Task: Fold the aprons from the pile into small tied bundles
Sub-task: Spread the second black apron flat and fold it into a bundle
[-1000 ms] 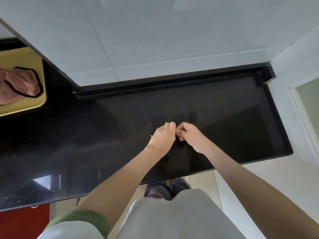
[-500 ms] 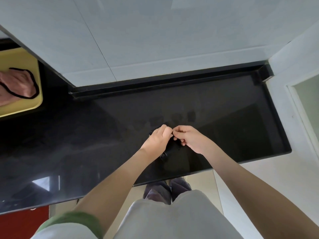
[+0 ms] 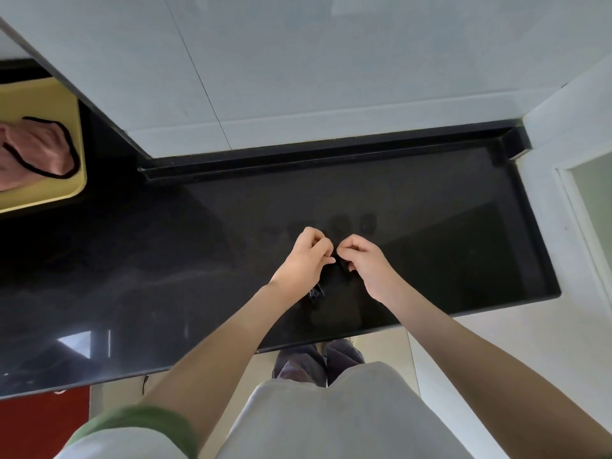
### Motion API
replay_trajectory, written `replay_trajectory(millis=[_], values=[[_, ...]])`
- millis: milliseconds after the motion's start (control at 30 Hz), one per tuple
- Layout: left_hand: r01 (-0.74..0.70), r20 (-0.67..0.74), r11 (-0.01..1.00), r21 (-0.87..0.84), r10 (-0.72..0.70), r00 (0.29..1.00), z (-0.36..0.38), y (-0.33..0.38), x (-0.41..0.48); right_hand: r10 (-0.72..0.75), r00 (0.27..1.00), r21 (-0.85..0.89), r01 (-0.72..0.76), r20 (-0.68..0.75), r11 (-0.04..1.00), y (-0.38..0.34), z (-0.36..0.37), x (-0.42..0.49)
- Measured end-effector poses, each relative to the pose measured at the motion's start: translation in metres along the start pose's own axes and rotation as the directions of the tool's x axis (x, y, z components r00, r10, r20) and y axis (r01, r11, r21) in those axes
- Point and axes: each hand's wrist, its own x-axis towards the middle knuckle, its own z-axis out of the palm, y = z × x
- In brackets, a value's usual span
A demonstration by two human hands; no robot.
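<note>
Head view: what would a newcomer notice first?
The left hand and right hand meet over the middle of the counter, pinching a black strap that is hard to see against the dark top. Far left, a pink apron lies in a yellow tray.

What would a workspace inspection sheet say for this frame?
Surface: glossy black countertop, reflective.
Job's things: dark bundle between the hands, details hard to tell; pink apron with black trim in yellow tray, far left.
Clutter: nothing seen.
Grippers: left hand and right hand both pinch the dark bundle's tie.
Cables: nothing seen.
Surroundings: white tiled wall behind; red panel below counter, left.
</note>
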Motion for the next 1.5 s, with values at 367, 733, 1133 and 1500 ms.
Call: replay_trajectory(millis=[367,733,1133,1500], values=[[-0.031,0.068,0.997,0.068,0.026,0.997,-0.013,-0.025,-0.032,0.007,0.997,-0.104,-0.015,-0.075,0.995,0.007,0.005,0.003],[0.021,0.084,0.924,0.382,-0.057,0.995,-0.015,0.023,-0.018,0.02,0.997,0.26,-0.038,0.075,0.965,-0.031,0.004,-0.017],[0.146,-0.155,0.97,-0.192,-0.177,0.972,-0.079,0.12,0.022,-0.398,0.915,-0.306,0.362,-0.065,0.881,-0.114,-0.005,-0.061],[0.152,-0.054,0.721,-0.676,-0.254,0.966,-0.144,0.246,0.042,-0.626,0.762,-0.279,0.573,-0.166,0.771,-0.216,-0.07,-0.104]])
